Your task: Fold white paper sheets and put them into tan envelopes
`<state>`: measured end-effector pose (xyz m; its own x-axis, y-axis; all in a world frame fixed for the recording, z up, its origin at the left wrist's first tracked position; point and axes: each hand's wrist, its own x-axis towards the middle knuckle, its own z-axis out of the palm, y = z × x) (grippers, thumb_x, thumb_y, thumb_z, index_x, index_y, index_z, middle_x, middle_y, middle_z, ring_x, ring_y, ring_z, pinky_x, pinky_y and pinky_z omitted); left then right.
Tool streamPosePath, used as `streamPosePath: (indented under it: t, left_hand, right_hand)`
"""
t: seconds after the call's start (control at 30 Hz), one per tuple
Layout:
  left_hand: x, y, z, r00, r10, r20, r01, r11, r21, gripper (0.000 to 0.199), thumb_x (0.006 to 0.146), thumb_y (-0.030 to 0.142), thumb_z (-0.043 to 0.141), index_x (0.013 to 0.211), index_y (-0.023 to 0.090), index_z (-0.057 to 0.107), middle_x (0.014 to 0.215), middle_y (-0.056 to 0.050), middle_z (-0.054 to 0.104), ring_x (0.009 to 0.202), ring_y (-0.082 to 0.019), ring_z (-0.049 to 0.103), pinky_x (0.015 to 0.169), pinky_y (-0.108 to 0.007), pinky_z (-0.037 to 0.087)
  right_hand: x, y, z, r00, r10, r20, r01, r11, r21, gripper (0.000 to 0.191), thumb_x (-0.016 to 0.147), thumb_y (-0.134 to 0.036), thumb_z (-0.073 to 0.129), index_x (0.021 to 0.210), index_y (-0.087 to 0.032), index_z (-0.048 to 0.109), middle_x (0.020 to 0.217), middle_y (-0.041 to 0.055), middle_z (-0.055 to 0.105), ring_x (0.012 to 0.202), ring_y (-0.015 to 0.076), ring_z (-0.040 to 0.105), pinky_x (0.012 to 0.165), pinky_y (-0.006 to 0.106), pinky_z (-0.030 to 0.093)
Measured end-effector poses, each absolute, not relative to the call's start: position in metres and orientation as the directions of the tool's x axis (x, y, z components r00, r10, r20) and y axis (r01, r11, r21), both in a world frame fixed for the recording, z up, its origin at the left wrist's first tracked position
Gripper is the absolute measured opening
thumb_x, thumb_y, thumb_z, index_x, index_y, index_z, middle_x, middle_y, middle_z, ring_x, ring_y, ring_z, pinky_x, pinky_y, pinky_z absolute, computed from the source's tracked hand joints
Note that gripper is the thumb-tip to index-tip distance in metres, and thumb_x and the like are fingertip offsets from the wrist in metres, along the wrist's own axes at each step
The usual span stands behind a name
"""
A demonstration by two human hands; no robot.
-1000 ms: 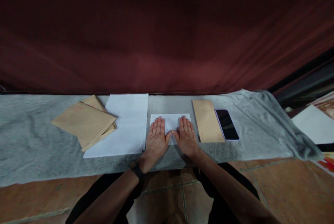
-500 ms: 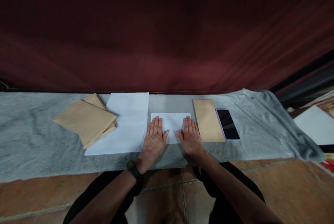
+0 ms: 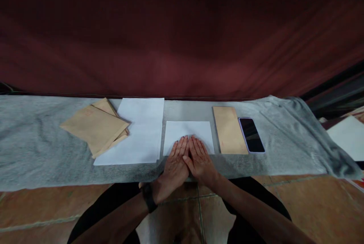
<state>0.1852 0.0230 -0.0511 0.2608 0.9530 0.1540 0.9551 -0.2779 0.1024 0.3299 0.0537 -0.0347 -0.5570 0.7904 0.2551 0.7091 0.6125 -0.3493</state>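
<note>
A white sheet of paper [image 3: 187, 127], small and apparently folded, lies flat in front of me on the grey cloth. My left hand [image 3: 176, 162] rests on its near edge, fingers stretched out and pointing away from me. Beside it, my right hand [image 3: 201, 162] lies flat on the same paper, its thumb crossing over the left hand. The two hands touch, and they cover the middle of the near edge. Neither one grasps anything. Just right of the paper is a brown envelope [image 3: 229, 130].
Larger white sheets [image 3: 140, 134] lie to the left, partly under several brown envelopes [image 3: 95, 128]. A phone [image 3: 251, 135] with a purple case sits right of the single envelope. Grey cloth [image 3: 290, 138] covers the narrow surface; a dark red curtain [image 3: 182, 47] hangs behind.
Both hands have slid inward from the paper's left and right sides and now meet at the middle of its near edge. The view has shifted slightly.
</note>
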Motion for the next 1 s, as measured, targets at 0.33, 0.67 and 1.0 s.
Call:
streamPosePath:
  t: [0.33, 0.67, 1.0]
  left_hand:
    - [0.176, 0.019, -0.027, 0.18, 0.973, 0.143, 0.962, -0.204, 0.181, 0.069, 0.105, 0.04, 0.043, 0.163, 0.006, 0.026, 0.17, -0.021, 0.028, 0.16, -0.031, 0.022, 0.129, -0.05, 0.027]
    - [0.165, 0.018, -0.023, 0.119, 0.979, 0.167, 0.966, -0.153, 0.21, 0.078, 0.103, 0.059, 0.044, 0.163, 0.013, 0.029, 0.171, -0.02, 0.027, 0.16, -0.031, 0.023, 0.129, -0.05, 0.026]
    - [0.18, 0.024, -0.025, 0.299, 0.929, 0.219, 0.914, -0.345, 0.216, 0.072, 0.104, 0.044, 0.045, 0.16, 0.001, 0.028, 0.17, -0.021, 0.029, 0.16, -0.028, 0.02, 0.132, -0.048, 0.021]
  right_hand:
    - [0.356, 0.067, -0.044, -0.54, 0.792, 0.286, 0.774, 0.601, -0.202, 0.07, 0.11, -0.044, 0.036, 0.163, 0.0, 0.025, 0.168, 0.026, 0.029, 0.157, 0.0352, 0.029, 0.125, 0.056, 0.034]
    - [0.362, 0.073, -0.045, -0.487, 0.836, 0.252, 0.807, 0.541, -0.238, 0.076, 0.109, -0.05, 0.034, 0.166, -0.003, 0.016, 0.17, 0.0259, 0.023, 0.158, 0.038, 0.027, 0.124, 0.062, 0.031]
    - [0.342, 0.079, -0.032, -0.521, 0.85, 0.069, 0.752, 0.496, -0.434, 0.069, 0.11, -0.053, 0.015, 0.168, -0.016, 0.012, 0.176, 0.0116, 0.012, 0.163, 0.0245, 0.009, 0.131, 0.053, 0.018]
